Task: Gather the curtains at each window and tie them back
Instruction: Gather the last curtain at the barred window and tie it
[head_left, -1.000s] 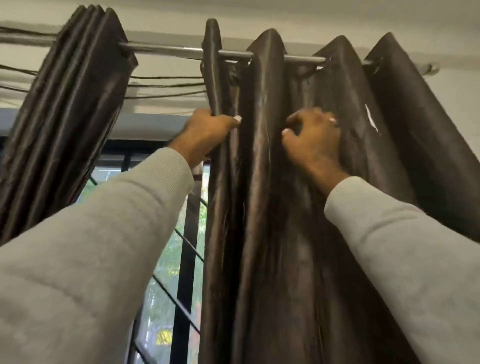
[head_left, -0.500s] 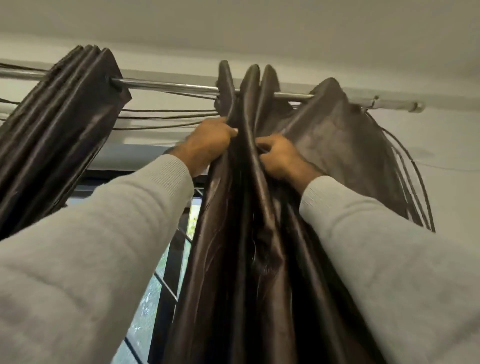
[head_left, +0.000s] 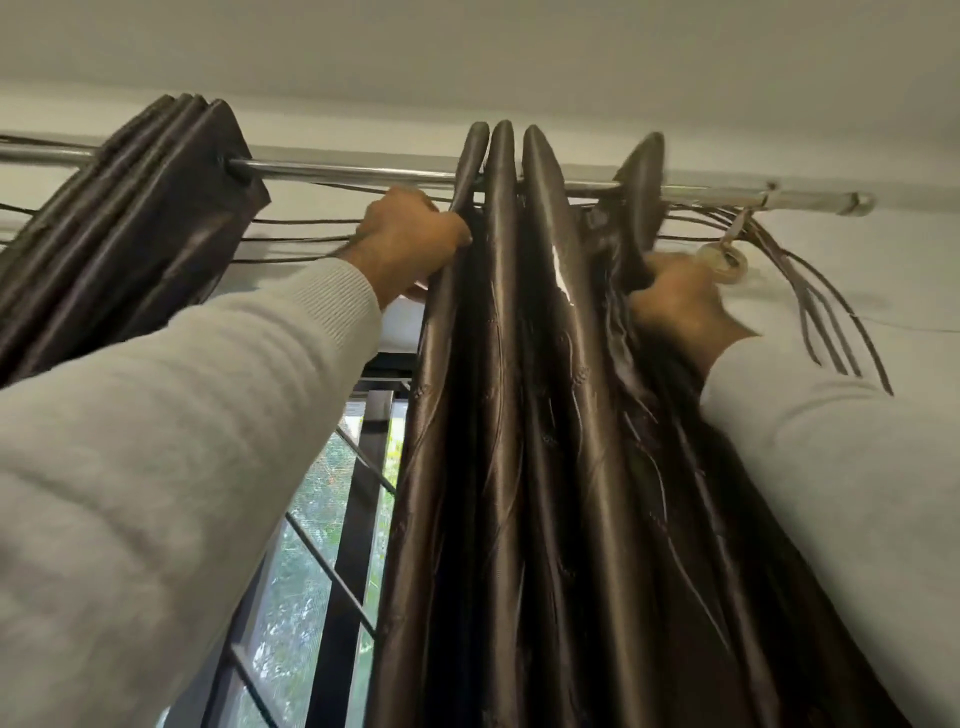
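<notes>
The pale ceiling (head_left: 519, 47) and wall (head_left: 883, 270) fill the top and right of your view, and your two grey sleeves (head_left: 156, 493) reach up from the lower corners. Between them hangs the right curtain (head_left: 519, 467), a glossy dark brown panel bunched into tall upright folds that run from the metal rod (head_left: 353, 171) down past the bottom edge of the frame. The left curtain (head_left: 130, 249) is packed tight into a slanted stack of pleats at the far left of the same rod, well apart from the one you are working on. Below your left arm the window (head_left: 311, 545) shows through, with dark bars crossing it on a slant and green foliage behind the glass. Your left hand (head_left: 410, 239) is closed around the left edge of the right curtain, just under the rod, fingers wrapped over the outermost fold. Your right hand (head_left: 670, 301) is blurred but sits curled against the right side of the same curtain, gripping the fabric below the last fold. Thin dark cords (head_left: 831, 322) fan out and droop from the rod's right end near the end cap (head_left: 860, 201), and a small pale ring (head_left: 724, 265) dangles there just beside your right hand.
</notes>
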